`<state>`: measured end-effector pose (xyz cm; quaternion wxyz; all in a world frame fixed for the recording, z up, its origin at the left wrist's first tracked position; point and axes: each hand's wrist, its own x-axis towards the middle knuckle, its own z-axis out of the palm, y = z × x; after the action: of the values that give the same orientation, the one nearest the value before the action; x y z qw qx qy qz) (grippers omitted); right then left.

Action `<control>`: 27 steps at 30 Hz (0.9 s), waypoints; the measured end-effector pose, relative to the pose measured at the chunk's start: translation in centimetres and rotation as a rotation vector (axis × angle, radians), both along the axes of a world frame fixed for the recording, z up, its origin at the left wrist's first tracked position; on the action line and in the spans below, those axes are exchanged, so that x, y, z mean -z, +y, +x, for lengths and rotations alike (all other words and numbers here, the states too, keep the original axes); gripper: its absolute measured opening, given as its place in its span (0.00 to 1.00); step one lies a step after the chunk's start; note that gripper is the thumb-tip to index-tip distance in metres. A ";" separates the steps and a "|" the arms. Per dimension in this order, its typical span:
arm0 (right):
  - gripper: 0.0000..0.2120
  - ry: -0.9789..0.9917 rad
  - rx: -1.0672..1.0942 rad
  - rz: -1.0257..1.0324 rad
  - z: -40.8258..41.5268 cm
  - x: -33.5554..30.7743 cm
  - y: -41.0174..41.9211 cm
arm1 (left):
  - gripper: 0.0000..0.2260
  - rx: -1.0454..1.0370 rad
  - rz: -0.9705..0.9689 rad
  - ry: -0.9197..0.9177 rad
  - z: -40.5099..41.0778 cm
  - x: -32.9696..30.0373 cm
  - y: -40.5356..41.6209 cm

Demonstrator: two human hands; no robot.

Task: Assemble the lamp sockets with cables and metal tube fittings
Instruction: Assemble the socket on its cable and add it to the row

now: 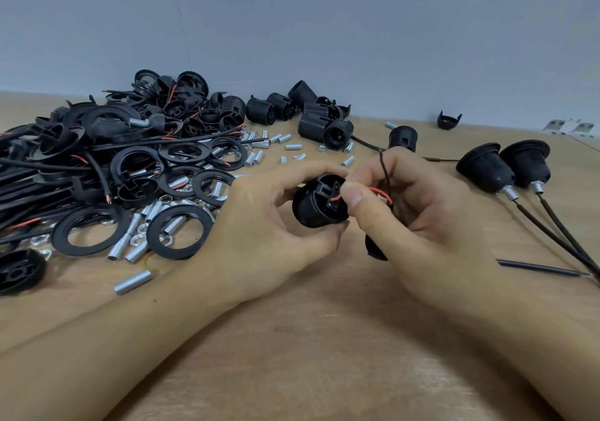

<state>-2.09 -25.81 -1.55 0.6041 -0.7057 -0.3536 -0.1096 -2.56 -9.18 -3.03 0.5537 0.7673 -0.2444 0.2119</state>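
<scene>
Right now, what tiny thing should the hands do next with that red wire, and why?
Probably push the red wire a little deeper into the socket. The left hand grips the socket with its open end facing the right hand, which pinches the wire; the wire's tip already reaches into the socket's end but looks loose.

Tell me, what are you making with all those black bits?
A person is putting lamp sockets together. The left hand grips a black socket, and the right hand pinches a red wire at its end. Two finished sockets lie to the right; loose rings and metal tubes are heaped left.
</scene>
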 end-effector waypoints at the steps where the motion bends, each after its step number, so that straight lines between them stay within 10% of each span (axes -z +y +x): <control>1: 0.04 0.009 0.000 0.001 0.0 0.0 0.0 | 0.19 -0.004 -0.001 -0.004 0.0 0.0 0.0; 27: 0.06 -0.197 0.145 -0.230 0.2 -0.1 0.0 | 0.15 -0.006 0.097 -0.031 -0.4 0.1 0.3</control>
<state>-1.93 -25.82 -1.40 0.4723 -0.7796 -0.3695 -0.1805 -3.00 -8.89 -3.08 0.5113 0.7906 -0.2608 0.2134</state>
